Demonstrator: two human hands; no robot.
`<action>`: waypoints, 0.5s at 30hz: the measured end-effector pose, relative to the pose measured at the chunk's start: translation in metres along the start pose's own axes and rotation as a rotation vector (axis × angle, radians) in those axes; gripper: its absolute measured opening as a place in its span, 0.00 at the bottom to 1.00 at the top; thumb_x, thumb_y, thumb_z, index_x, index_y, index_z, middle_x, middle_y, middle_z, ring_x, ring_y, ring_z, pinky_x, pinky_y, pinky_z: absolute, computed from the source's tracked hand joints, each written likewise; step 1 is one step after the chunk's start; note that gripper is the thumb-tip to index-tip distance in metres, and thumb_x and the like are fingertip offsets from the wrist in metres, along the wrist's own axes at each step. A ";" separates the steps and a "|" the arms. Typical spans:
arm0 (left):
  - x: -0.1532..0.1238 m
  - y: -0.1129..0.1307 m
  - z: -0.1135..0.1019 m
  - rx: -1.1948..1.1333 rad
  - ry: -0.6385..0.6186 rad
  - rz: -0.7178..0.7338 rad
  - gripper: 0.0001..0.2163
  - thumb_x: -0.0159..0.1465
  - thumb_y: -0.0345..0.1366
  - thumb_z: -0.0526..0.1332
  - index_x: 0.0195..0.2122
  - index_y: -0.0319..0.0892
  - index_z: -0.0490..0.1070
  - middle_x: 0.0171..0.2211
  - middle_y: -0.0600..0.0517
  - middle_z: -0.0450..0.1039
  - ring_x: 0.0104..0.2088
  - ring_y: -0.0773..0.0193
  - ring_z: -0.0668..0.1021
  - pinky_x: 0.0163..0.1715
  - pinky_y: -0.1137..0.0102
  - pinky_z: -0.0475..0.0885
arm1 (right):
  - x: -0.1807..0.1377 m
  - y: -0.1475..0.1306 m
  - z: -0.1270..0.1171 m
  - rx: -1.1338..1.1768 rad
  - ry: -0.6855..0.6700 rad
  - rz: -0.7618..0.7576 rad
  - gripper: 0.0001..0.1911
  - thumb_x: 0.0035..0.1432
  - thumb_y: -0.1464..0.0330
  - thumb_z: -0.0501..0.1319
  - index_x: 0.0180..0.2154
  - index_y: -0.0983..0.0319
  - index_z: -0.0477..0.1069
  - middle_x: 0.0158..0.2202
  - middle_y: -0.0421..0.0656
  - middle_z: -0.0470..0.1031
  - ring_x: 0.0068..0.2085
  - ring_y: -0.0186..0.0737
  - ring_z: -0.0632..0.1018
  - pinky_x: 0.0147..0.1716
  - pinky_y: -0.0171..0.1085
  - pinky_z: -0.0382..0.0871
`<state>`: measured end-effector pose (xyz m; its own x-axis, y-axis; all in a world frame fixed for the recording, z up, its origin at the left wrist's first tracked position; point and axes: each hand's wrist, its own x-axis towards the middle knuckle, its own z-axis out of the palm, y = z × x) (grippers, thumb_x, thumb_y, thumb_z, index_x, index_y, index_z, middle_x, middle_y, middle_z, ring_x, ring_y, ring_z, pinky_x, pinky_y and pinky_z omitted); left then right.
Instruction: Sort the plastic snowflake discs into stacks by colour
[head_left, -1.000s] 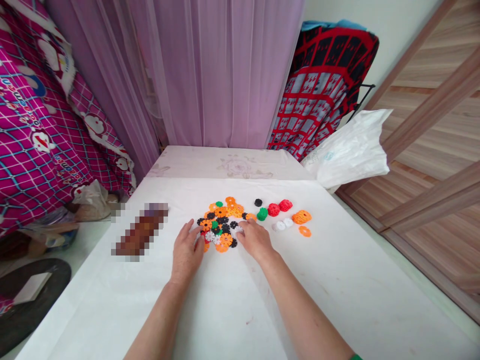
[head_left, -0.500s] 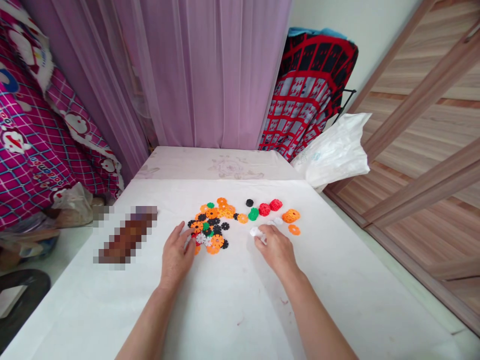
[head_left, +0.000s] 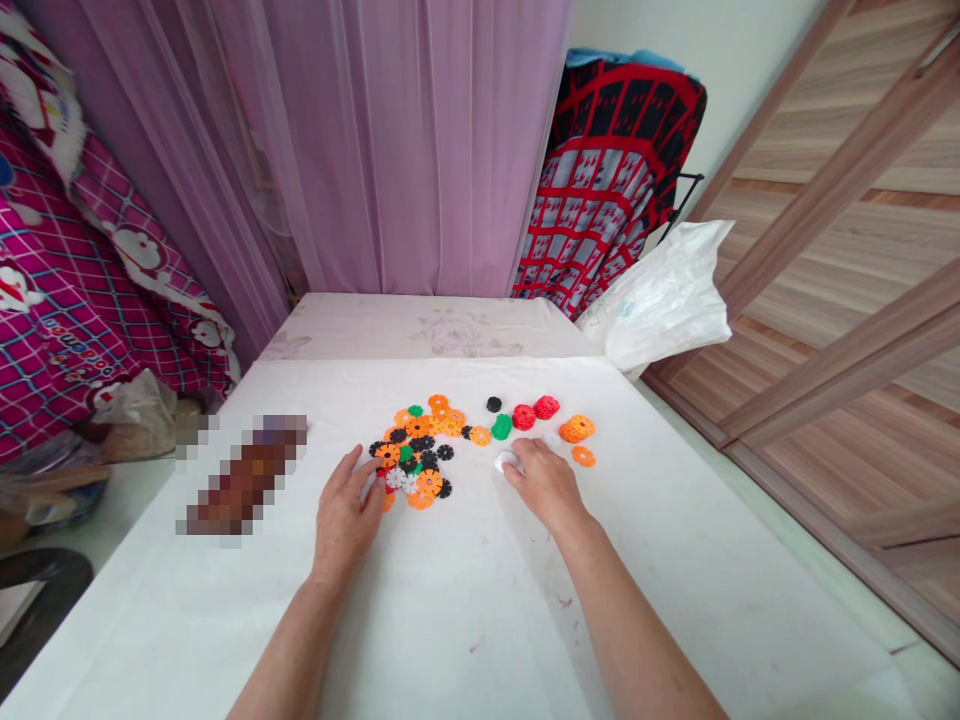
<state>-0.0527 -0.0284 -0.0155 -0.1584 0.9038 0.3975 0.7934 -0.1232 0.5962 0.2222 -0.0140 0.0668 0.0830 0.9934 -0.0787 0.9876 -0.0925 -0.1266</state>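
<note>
My left hand (head_left: 349, 515) rests at the left edge of a mixed pile of toothed plastic snowflake discs, fingers apart and gripping nothing. Orange discs (head_left: 429, 482), black discs (head_left: 445, 453), white discs (head_left: 395, 478) and a few green and red ones overlap in that pile. To the right, my right hand (head_left: 546, 484) is closed with thumb and fingertips on white snowflake discs (head_left: 505, 461) at the tabletop. Its fingers partly cover them, so their number is unclear. Beyond it lie a green stack (head_left: 502, 427), red stacks (head_left: 524, 417), a black stack (head_left: 494, 404) and an orange stack (head_left: 577, 429).
A white cloth covers the table (head_left: 450, 620). A blurred-out brownish object (head_left: 247, 475) lies on its left side. At the right back edge stands a white plastic bag (head_left: 664, 300). Purple curtains (head_left: 435, 150) hang behind, and wooden cabinet doors (head_left: 847, 270) line the right.
The view has shifted slightly, moving everything a little left. My right hand stays at the white discs with its fingers in nearly the same place. The left hand keeps its spot beside the pile.
</note>
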 end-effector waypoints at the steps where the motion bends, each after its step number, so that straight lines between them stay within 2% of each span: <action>1: 0.000 0.000 0.000 0.000 -0.003 0.003 0.15 0.62 0.39 0.54 0.46 0.47 0.75 0.60 0.47 0.67 0.58 0.52 0.71 0.58 0.55 0.67 | -0.002 0.002 0.000 -0.002 -0.004 0.009 0.12 0.62 0.65 0.54 0.45 0.60 0.70 0.46 0.45 0.74 0.43 0.40 0.76 0.36 0.34 0.62; 7: 0.001 0.000 -0.001 -0.003 -0.012 -0.012 0.15 0.62 0.40 0.55 0.47 0.46 0.75 0.59 0.46 0.67 0.58 0.52 0.70 0.57 0.55 0.68 | -0.012 0.012 0.009 -0.043 -0.046 0.081 0.15 0.63 0.71 0.50 0.46 0.60 0.71 0.45 0.48 0.76 0.42 0.42 0.78 0.37 0.37 0.64; 11: 0.000 0.001 -0.001 -0.020 -0.002 -0.024 0.15 0.61 0.39 0.56 0.47 0.47 0.75 0.60 0.47 0.67 0.58 0.52 0.70 0.57 0.55 0.68 | -0.010 0.007 0.014 -0.046 -0.054 0.062 0.15 0.62 0.72 0.50 0.46 0.60 0.71 0.50 0.49 0.73 0.43 0.43 0.78 0.36 0.37 0.65; 15: 0.000 0.001 -0.001 -0.032 0.002 -0.025 0.15 0.62 0.39 0.55 0.46 0.47 0.75 0.60 0.47 0.66 0.58 0.52 0.71 0.57 0.55 0.68 | -0.008 0.004 0.014 -0.054 -0.048 0.052 0.15 0.62 0.71 0.49 0.45 0.59 0.71 0.50 0.47 0.73 0.43 0.42 0.78 0.35 0.36 0.65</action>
<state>-0.0523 -0.0289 -0.0143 -0.1792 0.9058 0.3840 0.7697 -0.1140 0.6281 0.2238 -0.0233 0.0526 0.1293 0.9829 -0.1312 0.9880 -0.1390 -0.0677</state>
